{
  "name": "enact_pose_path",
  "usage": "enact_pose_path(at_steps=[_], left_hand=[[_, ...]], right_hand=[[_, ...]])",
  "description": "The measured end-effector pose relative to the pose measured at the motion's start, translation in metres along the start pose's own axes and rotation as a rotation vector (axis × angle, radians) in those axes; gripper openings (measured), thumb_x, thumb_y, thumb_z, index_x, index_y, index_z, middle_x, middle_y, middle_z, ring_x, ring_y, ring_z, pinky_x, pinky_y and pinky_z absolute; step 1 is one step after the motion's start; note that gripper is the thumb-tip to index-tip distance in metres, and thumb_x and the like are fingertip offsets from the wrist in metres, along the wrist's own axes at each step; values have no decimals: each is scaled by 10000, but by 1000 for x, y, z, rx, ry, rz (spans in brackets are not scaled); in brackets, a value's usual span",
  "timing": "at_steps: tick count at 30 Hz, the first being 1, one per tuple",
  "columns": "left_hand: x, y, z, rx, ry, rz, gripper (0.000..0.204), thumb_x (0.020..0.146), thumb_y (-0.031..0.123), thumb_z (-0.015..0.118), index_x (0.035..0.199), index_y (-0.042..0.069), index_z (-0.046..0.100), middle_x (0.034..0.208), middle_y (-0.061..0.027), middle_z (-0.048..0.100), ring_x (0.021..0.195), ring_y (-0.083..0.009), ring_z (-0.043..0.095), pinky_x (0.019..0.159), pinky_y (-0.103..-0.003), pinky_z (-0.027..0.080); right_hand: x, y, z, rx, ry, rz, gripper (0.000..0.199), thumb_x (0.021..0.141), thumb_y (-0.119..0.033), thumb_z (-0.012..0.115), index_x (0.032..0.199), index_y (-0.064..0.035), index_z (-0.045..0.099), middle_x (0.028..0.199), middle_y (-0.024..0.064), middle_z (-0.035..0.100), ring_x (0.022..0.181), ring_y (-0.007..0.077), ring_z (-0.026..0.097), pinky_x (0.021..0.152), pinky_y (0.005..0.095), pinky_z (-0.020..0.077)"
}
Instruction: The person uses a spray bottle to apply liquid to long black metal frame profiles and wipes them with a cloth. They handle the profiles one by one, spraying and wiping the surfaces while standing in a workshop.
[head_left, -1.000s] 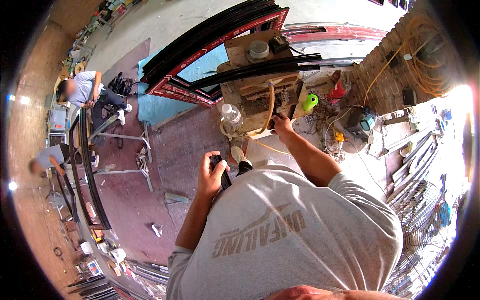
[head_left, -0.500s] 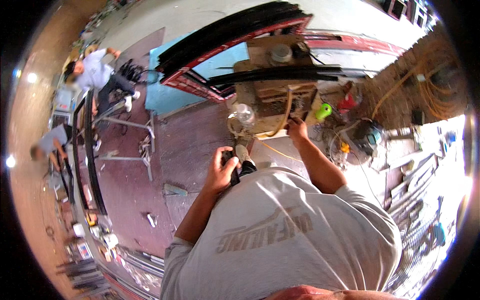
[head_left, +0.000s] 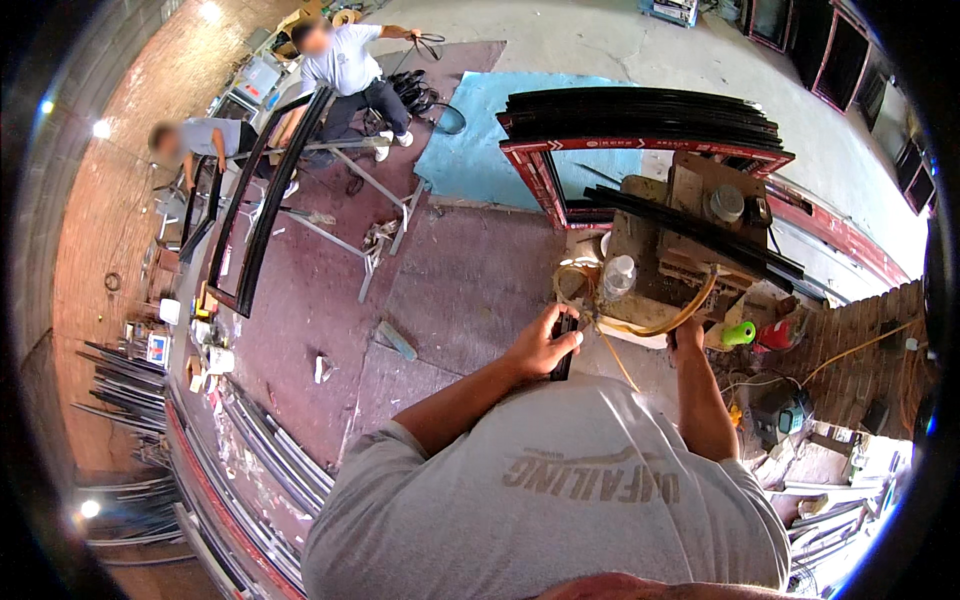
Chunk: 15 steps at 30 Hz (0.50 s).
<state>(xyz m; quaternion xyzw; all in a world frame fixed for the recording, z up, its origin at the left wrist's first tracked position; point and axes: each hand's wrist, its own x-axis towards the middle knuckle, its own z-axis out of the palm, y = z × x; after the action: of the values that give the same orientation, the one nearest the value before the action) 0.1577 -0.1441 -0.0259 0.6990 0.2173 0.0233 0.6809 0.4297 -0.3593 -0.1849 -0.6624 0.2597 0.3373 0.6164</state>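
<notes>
My left hand is closed around a short black profile piece in front of my body. Ahead of me stands a worn, dusty machine bench, with long black profiles lying across its top. My right hand is at the bench's near right edge, beside a curved yellowish hose. Its fingers look curled, but what they hold is hidden in shadow. A clear plastic bottle stands on the bench's left side, and a bright green roll sits to the right of my right hand.
Stacked black and red frames stand behind the bench on a blue sheet. At far left, two people work near a black frame on metal trestles. Long profiles lie at lower left. A thin orange hose hangs near my hands.
My view has turned, so the bench, frames and people sit farther right in it. My left hand still grips the black piece; my right hand stays at the bench edge.
</notes>
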Motion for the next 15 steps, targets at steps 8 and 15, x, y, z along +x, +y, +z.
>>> enact_pose_path(at_steps=[8,15], left_hand=[[9,-5,-7,-21,-29,105,320,1028,125,565,1297,21,425,910,-57,647,842,-133,612,793,-315,494],[22,11,-6,-48,-39,28,342,1014,151,604,1299,54,442,869,-43,648,814,-112,590,728,-299,484]], right_hand=[[29,15,-8,97,-97,-50,194,973,-298,572,812,-194,544,588,-28,453,460,136,409,434,314,297],[19,11,-5,121,-47,10,176,975,-318,535,867,-190,590,618,-15,488,461,155,433,416,327,314]])
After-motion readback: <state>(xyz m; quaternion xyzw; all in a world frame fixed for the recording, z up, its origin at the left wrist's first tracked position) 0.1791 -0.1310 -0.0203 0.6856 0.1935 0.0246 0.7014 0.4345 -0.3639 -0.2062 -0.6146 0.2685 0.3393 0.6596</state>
